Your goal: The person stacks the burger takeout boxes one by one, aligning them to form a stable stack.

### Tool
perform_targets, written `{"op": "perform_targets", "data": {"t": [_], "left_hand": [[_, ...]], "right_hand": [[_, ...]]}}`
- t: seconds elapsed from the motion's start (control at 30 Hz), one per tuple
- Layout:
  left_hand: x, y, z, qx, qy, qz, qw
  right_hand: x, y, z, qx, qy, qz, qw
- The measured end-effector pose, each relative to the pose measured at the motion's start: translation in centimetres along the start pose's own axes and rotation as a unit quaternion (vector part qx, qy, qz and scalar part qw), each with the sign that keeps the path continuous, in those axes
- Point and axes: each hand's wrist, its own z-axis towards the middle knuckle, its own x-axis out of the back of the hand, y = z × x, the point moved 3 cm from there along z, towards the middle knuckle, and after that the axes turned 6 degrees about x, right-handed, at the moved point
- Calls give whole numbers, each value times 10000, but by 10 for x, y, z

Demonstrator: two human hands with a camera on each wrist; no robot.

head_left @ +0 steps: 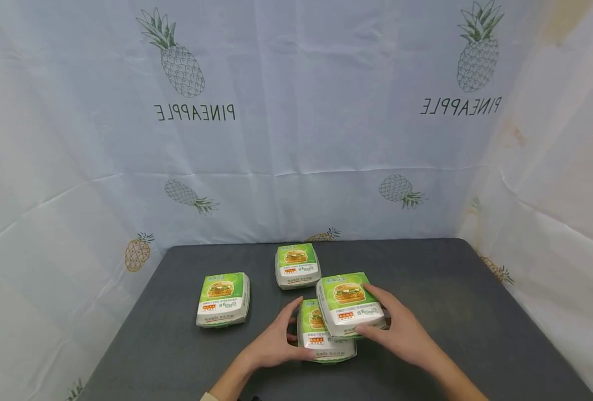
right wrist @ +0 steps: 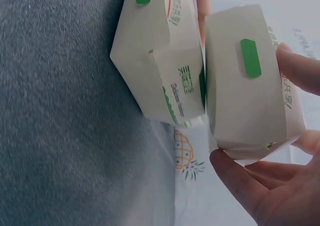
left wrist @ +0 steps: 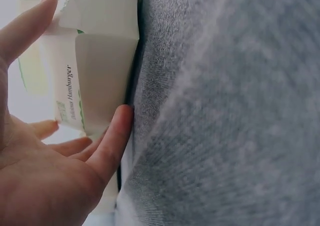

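Note:
My right hand (head_left: pixel 399 328) grips a green-and-white burger box (head_left: pixel 349 303) at its right side, with the thumb at the front and fingers behind. That box is raised, overlapping a second burger box (head_left: pixel 326 351) on the table. In the right wrist view the held box (right wrist: pixel 245 91) hangs close over the lower box (right wrist: pixel 165 61), a thin gap between them. My left hand (head_left: pixel 276 340) holds the lower box by its left end, thumb at the front corner and forefinger at the back one. In the left wrist view, the little finger (left wrist: pixel 112 141) lies low along the tabletop.
Another burger box (head_left: pixel 223 299) sits on the dark table (head_left: pixel 176 356) at the left, and one more box (head_left: pixel 298 266) stands near the back edge. White pineapple-print cloth (head_left: pixel 326 139) surrounds the table at the back and sides.

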Motion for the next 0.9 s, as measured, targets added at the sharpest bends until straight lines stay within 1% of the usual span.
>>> {"op": "perform_targets", "data": {"t": [0.1,0.23,0.37,0.43,0.5,0.6,0.7,0.77,0.9], "left_hand": [[-1,1,-3,-29,67,188,9998],[-2,8,-8,-157,325,417,9985],[-4,21,-13,-262,469,265,9982],[-5,27,-15,-313,455,141,9984],[-5,32,-16,-435,418,35,9982],[-6,36,-17,-558,334,-107,9978],[-6,37,-18,-683,247,-198,9972],[-6,37,-18,-682,206,-234,9972],[-6,36,-17,-627,229,-264,9974]], "right_hand": [[-4,-2,-1,-46,80,69,9999],[-8,-5,-2,-104,128,243,9996],[-11,-7,-4,-72,187,458,9987],[-13,-8,-4,-58,247,503,9984],[-14,-8,-4,-84,312,588,9977],[-17,-9,-4,-251,316,818,9958],[-21,-8,-4,-444,222,1113,9925],[-23,-7,-5,-480,154,1225,9912],[-27,-6,-5,-363,14,1339,9903]]}}
